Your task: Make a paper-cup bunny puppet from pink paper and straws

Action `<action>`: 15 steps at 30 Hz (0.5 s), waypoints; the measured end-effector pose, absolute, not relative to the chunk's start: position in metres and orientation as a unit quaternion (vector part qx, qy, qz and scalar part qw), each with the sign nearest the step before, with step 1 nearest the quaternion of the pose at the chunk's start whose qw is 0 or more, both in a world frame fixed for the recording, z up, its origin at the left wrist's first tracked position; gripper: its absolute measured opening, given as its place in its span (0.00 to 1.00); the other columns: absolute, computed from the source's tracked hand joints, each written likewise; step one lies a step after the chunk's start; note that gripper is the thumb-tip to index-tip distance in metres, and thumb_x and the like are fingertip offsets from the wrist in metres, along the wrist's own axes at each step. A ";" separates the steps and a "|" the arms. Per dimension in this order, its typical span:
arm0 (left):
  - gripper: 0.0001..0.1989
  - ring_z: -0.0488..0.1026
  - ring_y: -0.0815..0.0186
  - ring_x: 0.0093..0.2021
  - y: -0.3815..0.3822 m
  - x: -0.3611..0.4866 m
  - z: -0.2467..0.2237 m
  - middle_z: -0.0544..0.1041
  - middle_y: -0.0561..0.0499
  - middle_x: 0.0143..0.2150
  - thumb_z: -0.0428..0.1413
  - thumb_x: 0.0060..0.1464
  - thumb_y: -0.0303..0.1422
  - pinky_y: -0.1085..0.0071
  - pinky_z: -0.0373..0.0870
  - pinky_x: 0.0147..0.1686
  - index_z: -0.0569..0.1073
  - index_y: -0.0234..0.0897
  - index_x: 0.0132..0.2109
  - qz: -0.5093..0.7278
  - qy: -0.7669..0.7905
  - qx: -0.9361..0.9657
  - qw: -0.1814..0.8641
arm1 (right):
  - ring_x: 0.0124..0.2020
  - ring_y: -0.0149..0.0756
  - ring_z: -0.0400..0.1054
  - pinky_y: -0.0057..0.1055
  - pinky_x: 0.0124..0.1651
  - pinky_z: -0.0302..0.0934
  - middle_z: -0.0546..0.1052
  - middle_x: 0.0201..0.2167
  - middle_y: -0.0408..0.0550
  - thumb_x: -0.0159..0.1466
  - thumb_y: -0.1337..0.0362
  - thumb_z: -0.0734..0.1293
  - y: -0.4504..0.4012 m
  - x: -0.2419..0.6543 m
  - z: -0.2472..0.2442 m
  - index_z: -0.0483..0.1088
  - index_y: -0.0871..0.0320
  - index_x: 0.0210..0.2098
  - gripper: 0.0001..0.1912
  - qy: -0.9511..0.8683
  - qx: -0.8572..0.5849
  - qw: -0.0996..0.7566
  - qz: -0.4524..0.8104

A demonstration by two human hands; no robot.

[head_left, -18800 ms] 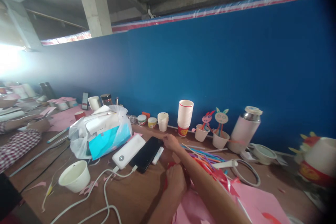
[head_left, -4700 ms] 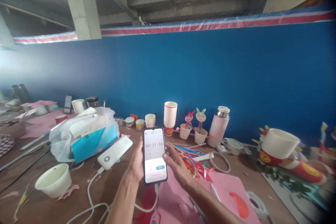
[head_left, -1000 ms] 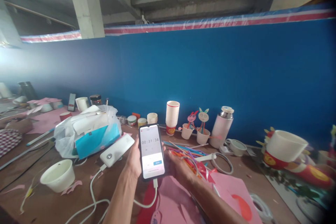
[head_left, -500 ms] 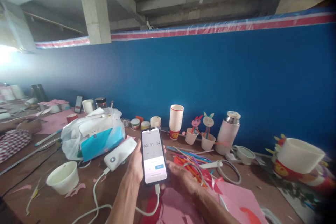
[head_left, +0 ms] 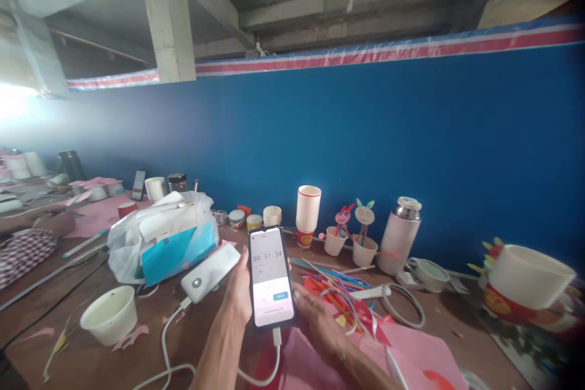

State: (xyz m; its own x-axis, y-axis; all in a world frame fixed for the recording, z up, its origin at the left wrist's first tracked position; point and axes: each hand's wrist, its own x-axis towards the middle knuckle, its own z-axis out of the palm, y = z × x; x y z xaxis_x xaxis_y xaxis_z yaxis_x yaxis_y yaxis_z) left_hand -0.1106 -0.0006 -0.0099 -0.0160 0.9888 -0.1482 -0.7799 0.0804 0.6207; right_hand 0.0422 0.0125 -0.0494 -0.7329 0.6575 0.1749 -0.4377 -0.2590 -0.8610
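A phone (head_left: 273, 278) with a timer reading 00:31:34 on its lit screen is held upright, tilted slightly back, by my left hand (head_left: 236, 294), whose fingers wrap behind it. At its lower right edge is my right hand (head_left: 315, 317), fingers close together near or touching the case; whether they grip it is hard to tell. A white cable (head_left: 276, 344) runs from the phone's bottom. To the left lies a white power bank (head_left: 210, 272) with a cable plugged in.
Behind stand stacked paper cups (head_left: 308, 213), two cups with paper rabbit figures (head_left: 364, 250), and a pink thermos (head_left: 399, 236). Left are a stuffed plastic bag (head_left: 159, 237) and a white bowl (head_left: 109, 315). Colored sticks and pink paper (head_left: 420, 353) lie right. A person's checkered sleeve (head_left: 27, 256) shows far left.
The view has shifted a little, so everything sits slightly lower and further right. My right hand is slightly closer to the phone's edge.
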 end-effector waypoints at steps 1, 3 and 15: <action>0.28 0.74 0.50 0.41 0.000 -0.110 -0.009 0.77 0.36 0.39 0.48 0.52 0.47 0.56 0.68 0.42 0.69 0.26 0.49 0.657 0.297 0.179 0.670 | 0.40 0.41 0.68 0.39 0.44 0.58 0.74 0.39 0.53 0.61 0.53 0.61 0.012 0.042 -0.050 0.66 0.59 0.48 0.21 -0.497 -0.110 0.352 0.785; 0.27 0.74 0.51 0.41 0.001 -0.110 -0.009 0.77 0.38 0.41 0.49 0.51 0.46 0.57 0.67 0.42 0.68 0.28 0.50 0.673 0.332 0.168 0.639 | 0.41 0.41 0.68 0.39 0.44 0.58 0.74 0.40 0.52 0.61 0.54 0.61 0.012 0.042 -0.051 0.66 0.59 0.49 0.20 -0.491 -0.111 0.358 0.787; 0.24 0.59 0.59 0.58 0.003 -0.114 -0.005 0.64 0.43 0.58 0.41 0.57 0.42 0.60 0.58 0.54 0.59 0.40 0.59 0.735 0.351 0.166 0.556 | 0.42 0.42 0.68 0.41 0.45 0.59 0.74 0.42 0.52 0.59 0.54 0.63 0.024 0.043 -0.067 0.63 0.56 0.52 0.23 -0.472 -0.168 0.402 0.766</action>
State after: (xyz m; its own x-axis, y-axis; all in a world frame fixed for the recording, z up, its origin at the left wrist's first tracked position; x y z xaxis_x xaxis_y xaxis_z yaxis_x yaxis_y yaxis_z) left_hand -0.1141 0.0030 -0.0055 -0.3271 0.9336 -0.1459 -0.7012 -0.1363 0.6998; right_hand 0.0429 0.0238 -0.0670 -0.6206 0.7746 0.1218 -0.4572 -0.2312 -0.8588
